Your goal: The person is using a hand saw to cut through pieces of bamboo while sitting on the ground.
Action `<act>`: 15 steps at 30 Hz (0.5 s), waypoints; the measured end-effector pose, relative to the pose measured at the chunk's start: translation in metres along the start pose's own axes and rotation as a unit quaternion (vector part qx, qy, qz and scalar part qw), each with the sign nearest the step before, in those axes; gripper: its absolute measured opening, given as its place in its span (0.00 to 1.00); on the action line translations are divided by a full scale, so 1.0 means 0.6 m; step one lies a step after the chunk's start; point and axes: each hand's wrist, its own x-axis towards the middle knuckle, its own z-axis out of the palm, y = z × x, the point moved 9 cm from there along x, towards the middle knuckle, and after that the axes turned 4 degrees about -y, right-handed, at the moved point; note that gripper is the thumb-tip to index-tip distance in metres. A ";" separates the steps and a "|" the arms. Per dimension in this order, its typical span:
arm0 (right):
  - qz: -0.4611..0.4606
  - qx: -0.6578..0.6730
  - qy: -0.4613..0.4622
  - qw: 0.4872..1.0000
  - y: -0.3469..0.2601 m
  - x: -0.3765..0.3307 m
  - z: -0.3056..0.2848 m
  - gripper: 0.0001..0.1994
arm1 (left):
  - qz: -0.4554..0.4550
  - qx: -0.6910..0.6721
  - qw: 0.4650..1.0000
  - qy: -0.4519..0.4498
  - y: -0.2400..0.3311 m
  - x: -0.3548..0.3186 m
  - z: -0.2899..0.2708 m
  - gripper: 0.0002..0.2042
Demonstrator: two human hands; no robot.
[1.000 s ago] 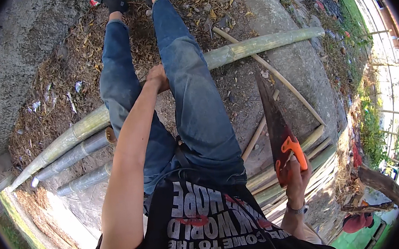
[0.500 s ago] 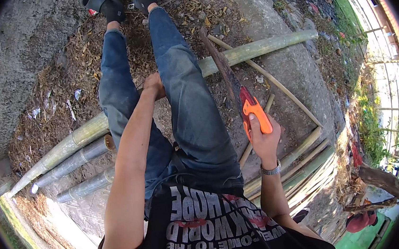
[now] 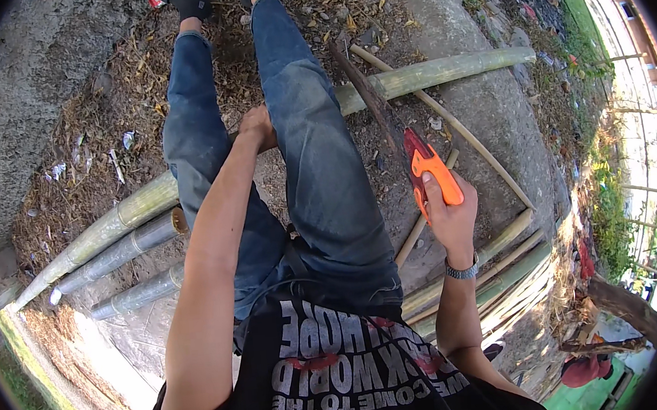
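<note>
A long green bamboo pole [image 3: 450,72] runs crosswise under my thighs, its narrower stretch out to the right. My left hand [image 3: 258,127] is closed around it between my knees, with the fingertips hidden. In my right hand [image 3: 453,214] is a handsaw; its orange handle [image 3: 443,178] is wrapped by my fingers, the thumb lying along the side. The dark, rusty-looking saw blade [image 3: 370,96] points away from me and crosses the pole just right of my right leg. Whether the teeth touch the bamboo, I cannot tell.
Two darker bamboo lengths [image 3: 122,258] lie on the left. A thin stick [image 3: 462,127] slants under the pole, and several more poles [image 3: 506,271] lie at the lower right. A concrete ledge [image 3: 484,113] borders the leaf-covered dirt. A person in red [image 3: 585,370] is at the far lower right.
My right hand and the saw handle have shifted slightly right and away from me. The whole view has moved a little; my left hand stays on the bamboo pole.
</note>
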 end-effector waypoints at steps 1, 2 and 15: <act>-0.010 -0.021 0.000 1.000 -0.004 0.000 -0.002 0.12 | 0.002 0.000 1.000 -0.001 0.003 0.000 0.000 0.22; -0.021 -0.041 -0.001 0.999 -0.011 0.000 -0.002 0.11 | 0.002 -0.003 1.000 0.003 -0.001 0.001 0.002 0.22; -0.037 -0.061 -0.015 0.997 -0.055 0.004 -0.023 0.11 | -0.023 -0.015 1.000 0.008 -0.019 0.012 0.015 0.25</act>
